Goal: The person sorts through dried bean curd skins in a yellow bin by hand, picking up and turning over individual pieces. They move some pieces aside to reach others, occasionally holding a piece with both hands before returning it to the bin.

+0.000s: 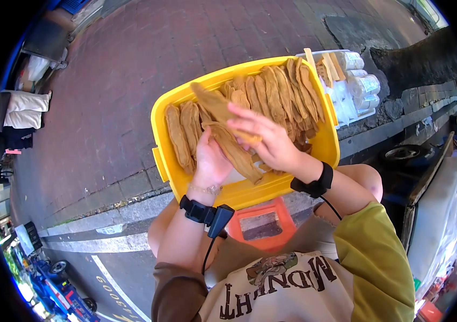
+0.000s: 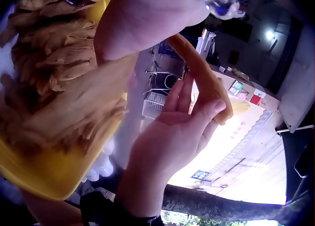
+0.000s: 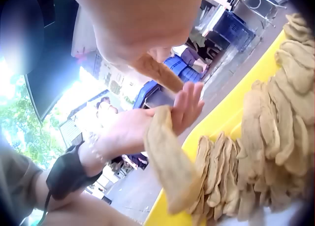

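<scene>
My left hand holds a long, wrinkled tan strip between thumb and palm. In the right wrist view that strip slants down from the hand, whose fingers point away. Just to the right, my right hand pinches a second, similar strip, blurred in the head view. The left wrist view shows this strip lying across the right hand's fingers with the thumb pressed on it. Both hands are over a yellow tub filled with rows of such strips.
A white tray with clear-wrapped rolls and wooden pieces adjoins the tub's right side. An orange stool stands beneath the near rim. Brick pavement lies beyond, and a tree trunk is at far right.
</scene>
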Action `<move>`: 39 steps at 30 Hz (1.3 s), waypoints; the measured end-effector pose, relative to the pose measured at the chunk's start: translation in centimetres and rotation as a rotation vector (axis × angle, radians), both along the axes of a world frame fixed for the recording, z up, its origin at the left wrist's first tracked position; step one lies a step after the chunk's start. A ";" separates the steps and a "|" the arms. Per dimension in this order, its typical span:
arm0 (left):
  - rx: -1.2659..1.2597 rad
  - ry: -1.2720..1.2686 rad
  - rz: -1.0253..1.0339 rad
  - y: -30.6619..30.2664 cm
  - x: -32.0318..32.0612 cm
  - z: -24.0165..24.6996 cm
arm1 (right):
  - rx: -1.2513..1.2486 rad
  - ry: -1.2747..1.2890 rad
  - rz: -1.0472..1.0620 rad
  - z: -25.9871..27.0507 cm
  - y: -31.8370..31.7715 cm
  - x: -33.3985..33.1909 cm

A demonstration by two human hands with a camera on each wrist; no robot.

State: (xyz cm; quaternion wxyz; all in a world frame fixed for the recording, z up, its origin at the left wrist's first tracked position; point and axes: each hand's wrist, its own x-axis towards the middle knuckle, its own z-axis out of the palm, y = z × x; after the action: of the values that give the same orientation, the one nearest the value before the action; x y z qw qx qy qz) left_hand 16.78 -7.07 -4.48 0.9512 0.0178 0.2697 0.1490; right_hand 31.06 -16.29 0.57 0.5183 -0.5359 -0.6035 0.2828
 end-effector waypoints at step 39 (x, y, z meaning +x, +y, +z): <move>0.143 0.200 0.031 2.1 -2.0 1.4 | -0.408 -0.885 -0.472 -10.5 -0.3 8.4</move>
State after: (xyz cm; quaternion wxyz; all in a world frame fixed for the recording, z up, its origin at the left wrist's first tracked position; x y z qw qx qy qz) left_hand 14.78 -4.93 -3.08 0.9133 0.0962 0.3523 0.1802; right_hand 39.46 -16.63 -9.92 0.1495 -0.8145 -0.5602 0.0174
